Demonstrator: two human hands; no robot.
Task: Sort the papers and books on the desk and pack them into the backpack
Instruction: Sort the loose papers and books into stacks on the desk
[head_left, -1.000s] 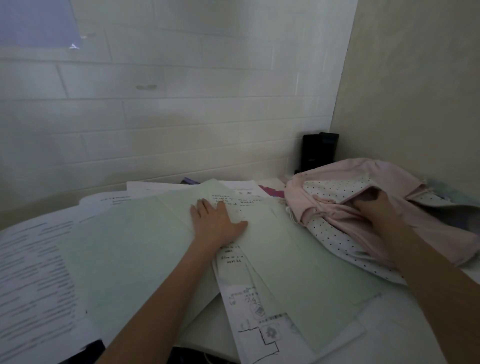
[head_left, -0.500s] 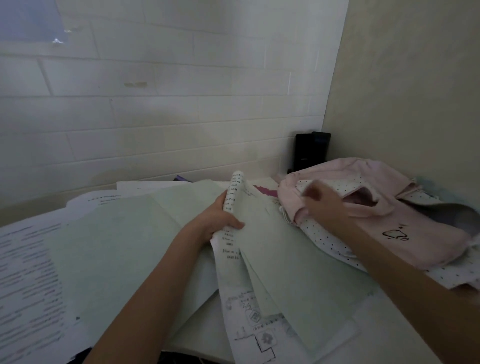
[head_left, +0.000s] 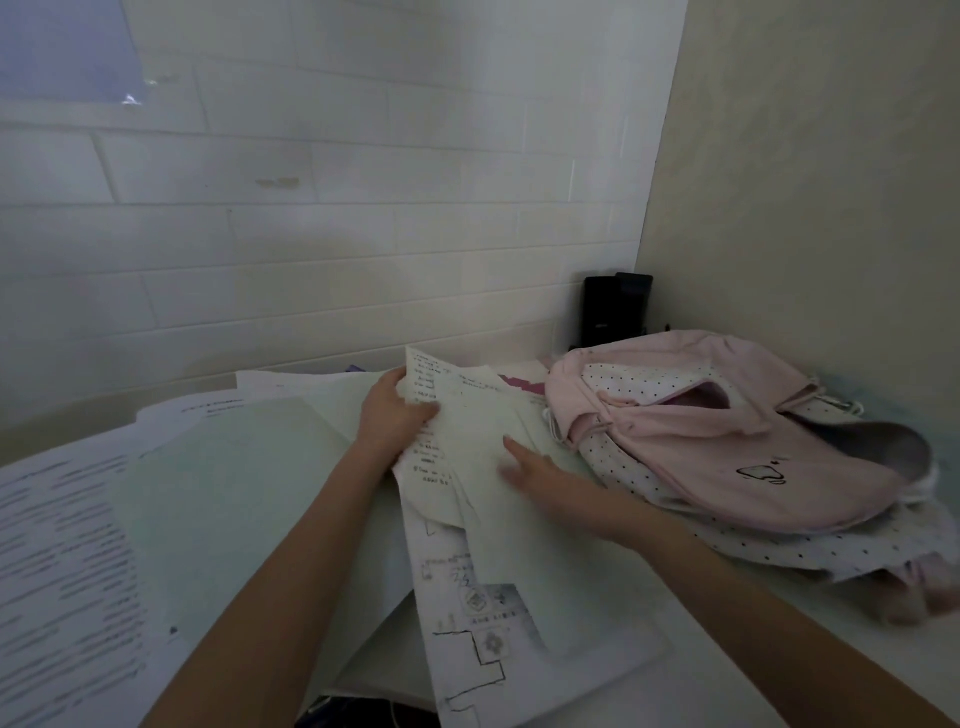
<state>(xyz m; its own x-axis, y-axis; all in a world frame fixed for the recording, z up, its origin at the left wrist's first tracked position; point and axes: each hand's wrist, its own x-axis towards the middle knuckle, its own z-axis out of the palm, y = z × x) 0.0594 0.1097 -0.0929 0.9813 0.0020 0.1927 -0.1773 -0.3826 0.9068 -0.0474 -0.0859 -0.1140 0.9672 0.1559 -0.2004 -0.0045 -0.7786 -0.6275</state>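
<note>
Loose papers cover the desk. My left hand (head_left: 390, 415) grips the upper left edge of a handwritten sheet (head_left: 470, 415) and lifts it off the pile. My right hand (head_left: 540, 473) lies on the pale green sheet (head_left: 519, 551) just right of it, fingers stretched toward the lifted page. A pink backpack (head_left: 727, 447) with a dotted white lining lies on its side at the right, its mouth open toward me. A large green sheet (head_left: 234, 499) and a printed page (head_left: 62, 561) lie to the left.
A black box-like object (head_left: 615, 306) stands in the back corner behind the backpack. A tiled wall runs along the back and a plain wall on the right. A magenta item (head_left: 517, 383) peeks out under the papers near the backpack.
My right hand has come out of the backpack and moved left onto the papers. My left hand, flat on the pile a second ago, now grips the handwritten sheet and lifts it.
</note>
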